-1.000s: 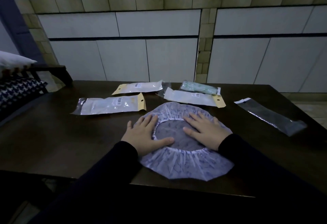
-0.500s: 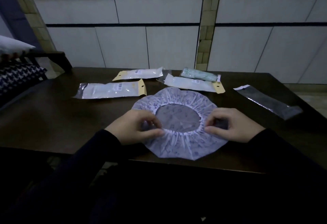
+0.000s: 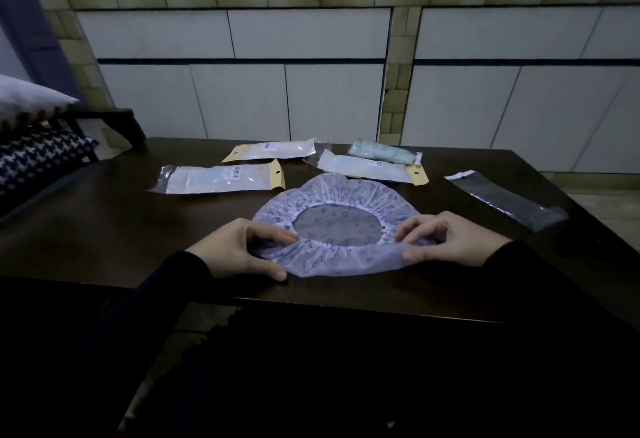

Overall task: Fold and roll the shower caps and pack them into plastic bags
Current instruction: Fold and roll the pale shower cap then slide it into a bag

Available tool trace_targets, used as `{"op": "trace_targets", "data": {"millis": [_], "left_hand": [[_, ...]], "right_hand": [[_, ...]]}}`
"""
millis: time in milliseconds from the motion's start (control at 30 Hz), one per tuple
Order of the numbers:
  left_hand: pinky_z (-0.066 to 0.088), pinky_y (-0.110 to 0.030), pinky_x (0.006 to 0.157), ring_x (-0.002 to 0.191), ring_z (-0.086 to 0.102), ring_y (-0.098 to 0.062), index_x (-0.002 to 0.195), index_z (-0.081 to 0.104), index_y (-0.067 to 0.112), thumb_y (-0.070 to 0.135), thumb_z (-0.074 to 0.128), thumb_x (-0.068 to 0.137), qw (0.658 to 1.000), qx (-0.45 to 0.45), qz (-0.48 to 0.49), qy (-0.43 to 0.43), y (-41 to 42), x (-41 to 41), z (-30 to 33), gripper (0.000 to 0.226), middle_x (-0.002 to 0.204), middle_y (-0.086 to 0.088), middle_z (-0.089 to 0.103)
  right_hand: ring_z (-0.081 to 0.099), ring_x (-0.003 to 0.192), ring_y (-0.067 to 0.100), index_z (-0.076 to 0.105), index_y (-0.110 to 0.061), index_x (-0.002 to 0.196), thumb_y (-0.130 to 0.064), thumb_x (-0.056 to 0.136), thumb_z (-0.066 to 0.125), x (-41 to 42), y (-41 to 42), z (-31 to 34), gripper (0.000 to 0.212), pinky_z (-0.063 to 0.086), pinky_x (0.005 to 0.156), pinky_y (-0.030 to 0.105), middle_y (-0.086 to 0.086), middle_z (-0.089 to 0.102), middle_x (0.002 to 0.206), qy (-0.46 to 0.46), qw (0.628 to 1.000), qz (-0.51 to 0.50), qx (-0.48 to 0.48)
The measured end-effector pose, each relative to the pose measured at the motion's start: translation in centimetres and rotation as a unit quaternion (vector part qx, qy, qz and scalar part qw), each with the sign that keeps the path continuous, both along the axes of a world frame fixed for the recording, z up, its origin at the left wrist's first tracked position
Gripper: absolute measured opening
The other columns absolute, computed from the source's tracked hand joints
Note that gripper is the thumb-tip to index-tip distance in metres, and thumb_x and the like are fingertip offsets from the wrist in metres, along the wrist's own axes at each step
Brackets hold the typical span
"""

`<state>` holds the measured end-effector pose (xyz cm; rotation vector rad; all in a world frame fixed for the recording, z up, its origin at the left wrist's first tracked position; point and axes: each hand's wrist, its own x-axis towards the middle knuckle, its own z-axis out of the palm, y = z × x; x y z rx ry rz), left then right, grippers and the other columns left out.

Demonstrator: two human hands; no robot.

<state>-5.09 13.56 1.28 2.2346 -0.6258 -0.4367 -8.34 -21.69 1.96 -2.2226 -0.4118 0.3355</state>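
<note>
Both hands [image 3: 239, 250] [image 3: 450, 242] grip 1 cap [image 3: 346, 195]; 4 filled bags [image 3: 221, 179], 1 empty [image 3: 505, 200].

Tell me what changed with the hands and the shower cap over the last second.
Both hands went from lying flat on the shower cap to pinching its near edge: the left hand at the near left, the right hand at the near right, and that edge is now lifted slightly off the table. The packed bags and the empty bag stayed where they were.

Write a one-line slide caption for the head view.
Left hand and right hand pinch the near edge of a shower cap on a dark table.
</note>
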Motion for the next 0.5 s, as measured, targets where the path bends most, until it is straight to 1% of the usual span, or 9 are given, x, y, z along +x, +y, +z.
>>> {"op": "trace_targets", "data": {"millis": [67,133,200,233,267,333,367,433,500], "left_hand": [[0.035,-0.015,0.1,0.114,0.053,0.009,0.11,0.069,0.041,0.034,0.087,0.056,1.0,0.008,0.018,0.004,0.0,0.0,0.3,0.057,0.119,0.023,0.064],[0.042,-0.021,0.097,0.104,0.06,0.002,0.098,0.072,0.039,0.022,0.083,0.069,0.999,-0.008,0.046,0.002,0.0,0.3,0.2,0.036,0.106,0.015,0.07],[0.047,-0.028,0.088,0.089,0.066,-0.007,0.088,0.075,0.03,0.026,0.073,0.081,0.996,-0.036,0.083,-0.021,-0.4,0.3,0.3,0.009,0.09,0.006,0.073],[0.048,-0.028,0.083,0.083,0.066,-0.009,0.088,0.074,0.025,0.031,0.068,0.085,0.992,-0.047,0.105,-0.042,-0.7,0.3,0.3,0.009,0.087,0.002,0.073],[0.048,-0.024,0.079,0.081,0.066,-0.009,0.089,0.073,0.024,0.034,0.064,0.088,0.988,-0.056,0.13,-0.058,-1.1,0.4,0.3,0.014,0.085,0.002,0.072],[0.047,-0.017,0.072,0.08,0.065,-0.003,0.092,0.073,0.024,0.036,0.06,0.091,0.981,-0.07,0.161,-0.083,-1.8,0.6,0.4,0.017,0.084,0.006,0.073],[0.049,-0.018,0.072,0.081,0.066,-0.004,0.093,0.072,0.024,0.036,0.059,0.091,0.978,-0.074,0.173,-0.089,-2.1,0.8,0.4,0.018,0.085,0.006,0.073],[0.054,-0.026,0.078,0.085,0.067,-0.011,0.094,0.071,0.023,0.037,0.058,0.092,0.973,-0.076,0.2,-0.093,-2.6,1.6,0.3,0.02,0.088,0.004,0.072],[0.053,-0.029,0.079,0.086,0.065,-0.012,0.094,0.069,0.026,0.042,0.057,0.092,0.972,-0.046,0.215,-0.084,-3.0,2.4,0.2,0.02,0.089,0.005,0.07]], "right_hand": [[0.062,0.101,0.0,0.078,-0.021,0.085,-0.036,0.071,0.069,0.1,0.1,0.1,0.022,0.044,0.092,0.02,-0.006,0.071,0.104,-0.017,0.998,-0.046,0.045],[0.065,0.092,-0.001,0.077,-0.023,0.086,-0.037,0.078,0.066,0.3,0.4,0.2,0.019,0.044,0.084,0.016,-0.009,0.074,0.094,-0.029,0.992,-0.103,0.069],[0.066,0.082,0.003,0.076,-0.023,0.086,-0.036,0.087,0.062,0.6,0.8,0.4,0.019,0.045,0.078,0.019,-0.008,0.073,0.086,-0.044,0.987,-0.147,0.054],[0.064,0.079,0.008,0.074,-0.022,0.084,-0.037,0.09,0.059,0.7,1.0,0.3,0.023,0.046,0.074,0.022,-0.004,0.072,0.081,-0.063,0.984,-0.164,0.035],[0.061,0.075,0.012,0.072,-0.02,0.08,-0.038,0.093,0.056,0.9,1.3,0.3,0.027,0.045,0.07,0.024,0.0,0.068,0.076,-0.09,0.979,-0.181,0.016],[0.054,0.068,0.013,0.064,-0.017,0.073,-0.039,0.096,0.051,1.2,2.1,0.0,0.034,0.04,0.062,0.026,0.0,0.059,0.067,-0.152,0.963,-0.221,-0.009],[0.054,0.067,0.014,0.062,-0.016,0.073,-0.04,0.097,0.049,1.5,2.4,-0.1,0.037,0.039,0.061,0.027,0.001,0.057,0.067,-0.171,0.955,-0.242,-0.014],[0.057,0.071,0.019,0.062,-0.011,0.079,-0.043,0.098,0.045,2.4,2.9,-0.3,0.04,0.041,0.064,0.031,0.006,0.06,0.073,-0.178,0.943,-0.279,-0.018],[0.059,0.077,0.021,0.062,-0.009,0.086,-0.043,0.099,0.043,3.5,3.2,-0.2,0.042,0.042,0.065,0.033,0.008,0.062,0.078,-0.168,0.939,-0.297,-0.029]]}}
